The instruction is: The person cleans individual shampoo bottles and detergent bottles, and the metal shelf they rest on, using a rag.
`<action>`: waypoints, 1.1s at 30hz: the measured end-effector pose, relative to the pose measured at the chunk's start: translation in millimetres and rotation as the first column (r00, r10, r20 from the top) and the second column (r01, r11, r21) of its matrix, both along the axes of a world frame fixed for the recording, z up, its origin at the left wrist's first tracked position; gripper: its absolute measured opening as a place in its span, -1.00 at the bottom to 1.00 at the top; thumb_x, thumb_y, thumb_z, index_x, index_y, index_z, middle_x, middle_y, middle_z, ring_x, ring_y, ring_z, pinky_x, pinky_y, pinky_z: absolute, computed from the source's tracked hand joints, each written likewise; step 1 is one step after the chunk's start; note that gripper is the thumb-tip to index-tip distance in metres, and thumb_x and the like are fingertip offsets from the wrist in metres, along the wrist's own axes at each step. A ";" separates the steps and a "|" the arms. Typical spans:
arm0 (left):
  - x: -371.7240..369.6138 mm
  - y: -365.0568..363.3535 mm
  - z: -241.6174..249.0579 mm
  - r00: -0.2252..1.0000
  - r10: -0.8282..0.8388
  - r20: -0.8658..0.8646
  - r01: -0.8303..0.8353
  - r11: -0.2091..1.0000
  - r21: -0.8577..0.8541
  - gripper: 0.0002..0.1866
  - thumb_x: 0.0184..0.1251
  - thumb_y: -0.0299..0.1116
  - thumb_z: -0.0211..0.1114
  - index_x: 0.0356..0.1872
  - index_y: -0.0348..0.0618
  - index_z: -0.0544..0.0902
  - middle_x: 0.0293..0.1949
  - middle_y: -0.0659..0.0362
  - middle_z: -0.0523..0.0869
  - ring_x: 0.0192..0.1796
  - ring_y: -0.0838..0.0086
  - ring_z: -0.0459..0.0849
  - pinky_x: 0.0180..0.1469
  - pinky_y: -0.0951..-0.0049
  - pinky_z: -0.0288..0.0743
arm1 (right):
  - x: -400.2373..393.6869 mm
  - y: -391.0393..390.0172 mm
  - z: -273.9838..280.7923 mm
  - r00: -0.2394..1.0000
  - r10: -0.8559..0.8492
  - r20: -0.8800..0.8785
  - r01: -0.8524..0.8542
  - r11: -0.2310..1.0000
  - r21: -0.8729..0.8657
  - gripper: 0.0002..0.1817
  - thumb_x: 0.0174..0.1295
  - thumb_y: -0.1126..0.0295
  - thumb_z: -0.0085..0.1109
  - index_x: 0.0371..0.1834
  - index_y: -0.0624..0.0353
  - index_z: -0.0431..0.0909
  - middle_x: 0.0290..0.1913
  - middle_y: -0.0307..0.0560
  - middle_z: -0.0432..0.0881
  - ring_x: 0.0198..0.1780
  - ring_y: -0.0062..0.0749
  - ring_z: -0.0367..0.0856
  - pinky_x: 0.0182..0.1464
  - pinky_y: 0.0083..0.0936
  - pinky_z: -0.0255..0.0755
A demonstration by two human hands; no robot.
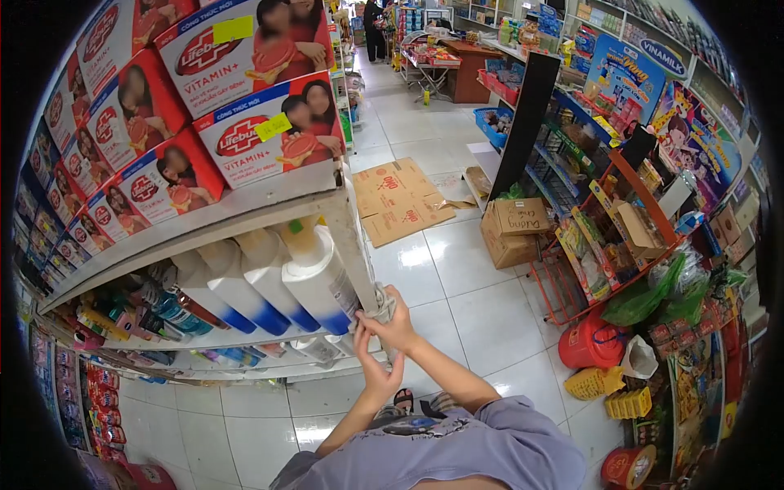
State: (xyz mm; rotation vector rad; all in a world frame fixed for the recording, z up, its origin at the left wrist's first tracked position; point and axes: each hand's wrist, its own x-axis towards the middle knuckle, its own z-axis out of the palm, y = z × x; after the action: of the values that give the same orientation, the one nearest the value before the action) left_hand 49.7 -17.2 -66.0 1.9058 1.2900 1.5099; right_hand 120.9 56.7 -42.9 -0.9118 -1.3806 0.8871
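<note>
— Now, which step? Both hands wiping the shelf upright (359, 245).
— Grip? Right hand (398, 327) closed on a cloth (384, 309) beside bottles (314, 282); left hand (377, 371) cannot tell. Next: steady downward strokes, judged

Cloth (382, 309), soft matt grey, pinched in both hands against painted metal shelf post (347, 233). Just beside the grip: glossy plastic bottles (314, 282). Above it: printed glossy cardboard cartons (269, 135). Beyond it: plain matt cardboard (400, 200) on shiny glazed floor tiles (482, 318).

The right hand (398, 325) hides most of a small grey thing (382, 307); what it is cannot be told.
</note>
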 end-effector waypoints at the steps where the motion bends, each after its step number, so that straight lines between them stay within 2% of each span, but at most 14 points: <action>1: -3.9 1.6 6.2 0.999 0.032 0.008 -0.032 0.990 0.137 -0.19 -0.14 -0.41 0.20 0.13 -0.39 -0.08 0.16 -0.21 -0.01 0.23 0.04 -0.01 0.21 0.17 -0.12 | 5.9 1.2 -9.1 1.000 -0.004 -0.003 0.004 1.000 -0.002 -0.48 -0.25 0.39 0.31 -0.19 0.28 0.29 -0.30 0.04 0.41 -0.25 -0.17 0.43 -0.18 -0.41 0.31; 3: -11.0 13.2 28.8 0.996 0.076 0.039 -0.085 0.916 0.392 -0.26 -0.20 -0.42 0.21 0.09 -0.29 0.06 0.13 -0.17 0.08 0.21 0.07 0.06 0.18 0.14 -0.07 | 20.7 7.3 -15.5 0.989 -0.142 -0.032 0.140 0.871 0.471 -0.55 -0.15 0.43 0.27 -0.19 0.28 0.28 -0.30 0.03 0.41 -0.25 -0.22 0.42 -0.18 -0.39 0.31; 5: -18.2 28.8 61.2 0.996 0.066 0.065 -0.089 0.873 0.479 -0.27 -0.19 -0.39 0.20 0.09 -0.29 0.07 0.14 -0.17 0.08 0.21 0.05 0.06 0.18 0.12 -0.08 | 30.3 2.9 21.6 0.923 -0.261 -0.282 0.374 0.778 0.504 -0.63 -0.06 0.50 0.19 -0.20 0.30 0.27 -0.25 0.02 0.41 -0.24 -0.24 0.42 -0.15 -0.37 0.31; 7: -17.4 44.7 97.8 0.992 0.038 0.117 -0.101 0.796 0.596 -0.27 -0.16 -0.32 0.18 0.11 -0.29 0.07 0.15 -0.17 0.08 0.22 0.03 0.04 0.21 0.08 -0.13 | 33.5 6.6 79.6 0.867 -0.423 -0.263 0.498 0.728 0.471 -0.67 -0.02 0.54 0.14 -0.20 0.33 0.28 -0.25 0.00 0.42 -0.24 -0.34 0.42 -0.14 -0.45 0.31; 12: -11.5 70.3 168.1 0.993 0.100 0.069 -0.117 0.625 0.772 -0.24 -0.10 -0.22 0.14 0.15 -0.30 0.03 0.18 -0.17 0.03 0.27 0.02 -0.06 0.25 0.07 -0.26 | -2.2 46.3 190.0 0.939 -0.214 -0.270 0.334 0.760 0.558 -0.68 0.01 0.56 0.05 -0.13 0.30 0.27 -0.24 -0.03 0.42 -0.26 -0.41 0.42 -0.20 -0.56 0.31; 14: -9.3 73.0 183.6 0.981 0.077 0.181 -0.188 0.633 0.751 -0.23 -0.08 -0.15 0.11 0.16 -0.31 0.03 0.20 -0.17 0.00 0.29 0.02 -0.13 0.25 0.05 -0.32 | -11.0 37.1 189.4 0.928 0.113 -0.355 0.026 0.931 0.363 -0.64 -0.04 0.58 0.03 -0.12 0.27 0.26 -0.21 -0.01 0.39 -0.23 -0.34 0.40 -0.17 -0.50 0.28; 16: -13.0 73.3 199.5 0.979 0.069 0.192 -0.193 0.620 0.760 -0.26 -0.06 -0.12 0.10 0.15 -0.28 0.08 0.21 -0.18 -0.04 0.30 0.02 -0.17 0.25 0.04 -0.34 | -12.5 30.8 161.2 0.964 -0.007 -0.267 0.145 0.855 0.498 -0.60 -0.10 0.59 0.07 -0.13 0.26 0.26 -0.23 0.06 0.36 -0.22 -0.21 0.37 -0.14 -0.44 0.24; 18: -28.4 70.1 218.2 0.914 0.396 -0.092 -0.154 0.546 0.823 -0.32 0.00 -0.11 0.05 0.15 -0.23 0.10 0.22 -0.11 -0.03 0.30 0.11 -0.14 0.25 0.09 -0.28 | -4.5 27.6 128.6 0.993 -0.053 -0.106 0.109 0.752 0.649 -0.55 -0.14 0.57 0.13 -0.11 0.24 0.25 -0.23 0.11 0.34 -0.22 -0.10 0.35 -0.12 -0.39 0.23; 22: -52.7 71.5 245.8 0.780 0.573 -0.250 -0.015 0.418 0.908 -0.47 0.03 -0.11 0.04 0.02 -0.18 0.28 0.13 -0.07 0.17 0.25 0.06 0.03 0.24 0.07 -0.25 | 8.8 12.5 11.4 0.997 -0.014 0.074 -0.024 0.874 0.485 -0.50 -0.08 0.33 0.15 -0.06 0.23 0.21 -0.22 0.14 0.33 -0.21 -0.03 0.33 -0.12 -0.33 0.22; 23: -54.5 72.3 247.0 0.756 0.582 -0.298 -0.014 0.470 0.882 -0.50 0.01 -0.21 0.07 0.02 -0.21 0.32 0.07 -0.04 0.27 0.19 0.06 0.18 0.24 0.10 -0.22 | 11.2 7.3 8.4 0.982 -0.015 0.190 -0.062 0.919 0.390 -0.47 -0.07 0.25 0.15 -0.05 0.22 0.20 -0.22 0.15 0.32 -0.20 -0.03 0.33 -0.12 -0.31 0.21; 25: -57.3 82.8 245.5 0.723 0.616 -0.313 -0.024 0.475 0.880 -0.52 -0.01 -0.21 0.10 -0.02 -0.20 0.38 0.03 0.00 0.33 0.15 0.13 0.23 0.25 0.14 -0.24 | 8.1 11.1 2.8 0.993 -0.036 0.108 -0.015 0.897 0.441 -0.46 -0.07 0.20 0.14 -0.05 0.22 0.21 -0.21 0.15 0.31 -0.20 -0.02 0.32 -0.12 -0.30 0.21; 28: -55.0 78.3 255.9 0.692 0.636 -0.342 -0.021 0.491 0.871 -0.56 -0.07 -0.34 0.14 -0.07 -0.22 0.47 -0.07 0.10 0.42 0.00 0.29 0.38 0.18 0.19 -0.04 | -1.7 26.4 62.8 0.991 -0.070 -0.115 0.129 0.727 0.674 -0.43 -0.13 0.24 0.16 -0.04 0.23 0.20 -0.18 0.14 0.28 -0.19 0.00 0.29 -0.13 -0.31 0.21; 30: -53.4 71.4 265.8 0.754 0.533 -0.383 -0.015 0.598 0.802 -0.60 -0.12 -0.45 0.12 -0.12 -0.23 0.51 -0.15 0.11 0.46 -0.09 0.30 0.42 0.03 0.26 0.14 | -5.7 26.5 158.1 0.977 -0.180 -0.116 0.203 0.613 0.763 -0.47 -0.23 0.35 0.17 -0.10 0.21 0.27 -0.17 0.11 0.27 -0.17 -0.02 0.28 -0.15 -0.31 0.21; 33: -51.3 69.5 269.7 0.786 0.513 -0.345 -0.028 0.587 0.809 -0.61 -0.18 -0.53 0.10 -0.16 -0.23 0.53 -0.24 0.12 0.50 -0.18 0.31 0.44 -0.10 0.34 0.19 | -5.9 31.4 191.9 0.971 -0.236 -0.038 0.155 0.501 0.852 -0.52 -0.32 0.43 0.17 -0.19 0.18 0.36 -0.17 0.09 0.26 -0.18 -0.03 0.28 -0.16 -0.29 0.21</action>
State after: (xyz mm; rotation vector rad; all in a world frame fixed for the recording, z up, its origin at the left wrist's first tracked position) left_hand -1.6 52.3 203.7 3.0077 1.3207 1.9928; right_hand 115.0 88.1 149.0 -0.2971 -1.5010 -0.0927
